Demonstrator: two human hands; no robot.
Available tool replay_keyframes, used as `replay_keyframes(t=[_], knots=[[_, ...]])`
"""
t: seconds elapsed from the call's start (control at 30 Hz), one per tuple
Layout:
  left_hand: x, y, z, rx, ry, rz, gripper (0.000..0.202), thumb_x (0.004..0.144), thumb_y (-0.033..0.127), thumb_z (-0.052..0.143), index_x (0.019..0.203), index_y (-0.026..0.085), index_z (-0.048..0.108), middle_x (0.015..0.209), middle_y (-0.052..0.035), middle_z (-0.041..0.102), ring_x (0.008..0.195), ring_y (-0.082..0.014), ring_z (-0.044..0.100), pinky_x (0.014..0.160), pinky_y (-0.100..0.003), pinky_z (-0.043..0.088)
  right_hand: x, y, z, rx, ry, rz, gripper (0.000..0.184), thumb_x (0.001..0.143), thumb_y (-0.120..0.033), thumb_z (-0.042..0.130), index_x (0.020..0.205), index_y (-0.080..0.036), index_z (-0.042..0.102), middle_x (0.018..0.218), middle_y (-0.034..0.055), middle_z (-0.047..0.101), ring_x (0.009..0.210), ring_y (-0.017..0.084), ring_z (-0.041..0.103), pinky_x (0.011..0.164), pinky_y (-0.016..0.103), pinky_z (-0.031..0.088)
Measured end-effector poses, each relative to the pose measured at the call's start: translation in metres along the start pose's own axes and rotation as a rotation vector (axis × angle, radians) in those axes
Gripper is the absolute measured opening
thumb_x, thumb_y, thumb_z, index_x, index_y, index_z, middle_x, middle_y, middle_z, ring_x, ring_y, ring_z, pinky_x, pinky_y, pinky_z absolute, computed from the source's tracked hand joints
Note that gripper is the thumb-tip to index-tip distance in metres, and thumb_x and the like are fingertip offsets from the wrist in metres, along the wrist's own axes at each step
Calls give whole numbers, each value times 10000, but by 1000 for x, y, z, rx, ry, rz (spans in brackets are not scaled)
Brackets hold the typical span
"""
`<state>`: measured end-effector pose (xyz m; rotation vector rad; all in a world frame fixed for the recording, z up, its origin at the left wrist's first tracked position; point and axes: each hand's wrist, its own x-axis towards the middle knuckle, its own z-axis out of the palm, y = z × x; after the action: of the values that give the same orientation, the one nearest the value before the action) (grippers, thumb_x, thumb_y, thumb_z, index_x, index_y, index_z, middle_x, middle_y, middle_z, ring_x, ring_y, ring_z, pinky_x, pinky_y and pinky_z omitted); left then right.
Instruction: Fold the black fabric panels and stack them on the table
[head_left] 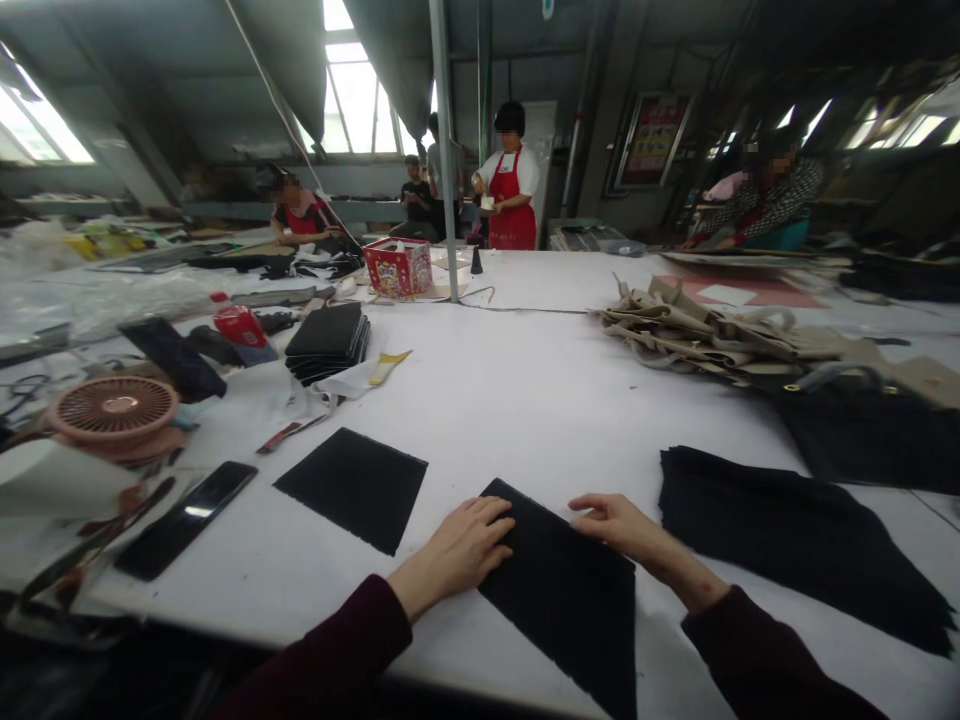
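A black fabric piece lies flat on the white table in front of me, its lower end reaching the table's near edge. My left hand rests on its upper left side with the fingers stretched out. Over its upper right edge is my right hand, fingers loosely extended and apart, with nothing seen in them. Left of my left hand lies a smaller, squarish black fabric piece. A stack of long black fabric pieces spreads out to the right of my right hand.
At left are a phone, a pink fan, a red-capped bottle and a stack of folded black pieces. A beige fabric heap lies at right. A metal pole rises beyond. Several people work farther back.
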<state>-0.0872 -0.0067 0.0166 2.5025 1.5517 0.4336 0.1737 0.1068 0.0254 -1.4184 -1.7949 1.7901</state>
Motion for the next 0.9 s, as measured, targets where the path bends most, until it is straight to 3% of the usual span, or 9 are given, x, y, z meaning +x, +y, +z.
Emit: replay_keyframes(t=[0.17,0.3,0.43,0.53,0.63,0.73,0.9], knots=[[4,-10,-3,-12,-5,46,363,897,225,612,1255,222,553,1346,-82,561,1252,-237,522,1046,-410,450,22,-3,-2,-97,-90,8,318,638,-230,737,934,-117,706,680,14,663,593,113,564,549,216,398],[-2,-15,4,-38,22,49,381,921,224,575,1300,237,537,1378,-73,539,1280,-236,499,1075,-421,431,7,5,-20,-94,-82,94,220,692,-291,697,848,-136,714,588,-9,601,501,82,485,448,186,329],[-6,-19,10,-57,56,64,373,953,233,518,1326,244,530,1386,-71,535,1295,-243,484,1088,-437,421,-13,12,-34,-95,-75,142,278,701,-351,706,878,-138,724,680,36,663,565,116,563,466,191,397],[-5,-19,8,-70,50,54,362,956,231,513,1316,251,540,1378,-74,532,1267,-240,502,1072,-428,433,-14,10,-32,-139,-69,112,309,744,-395,682,881,-122,730,682,52,673,565,126,573,476,204,412],[-3,-16,4,-63,42,12,330,942,228,539,1268,261,576,1308,-74,556,1195,-237,537,1026,-418,458,2,-1,-13,-225,-39,2,296,780,-368,660,926,-122,736,727,54,693,613,132,593,545,220,433],[1,-13,1,-33,39,-16,307,915,230,583,1219,263,598,1232,-70,575,1140,-241,552,988,-422,465,28,-18,21,-328,26,-154,281,788,-316,658,998,-146,731,878,61,719,760,164,635,689,253,464],[8,-15,-1,-20,36,-33,298,896,214,592,1194,224,575,1117,-68,608,1056,-235,578,951,-411,474,55,-28,80,-483,247,-330,235,842,-227,596,1046,-182,704,968,76,692,900,202,618,827,307,437]])
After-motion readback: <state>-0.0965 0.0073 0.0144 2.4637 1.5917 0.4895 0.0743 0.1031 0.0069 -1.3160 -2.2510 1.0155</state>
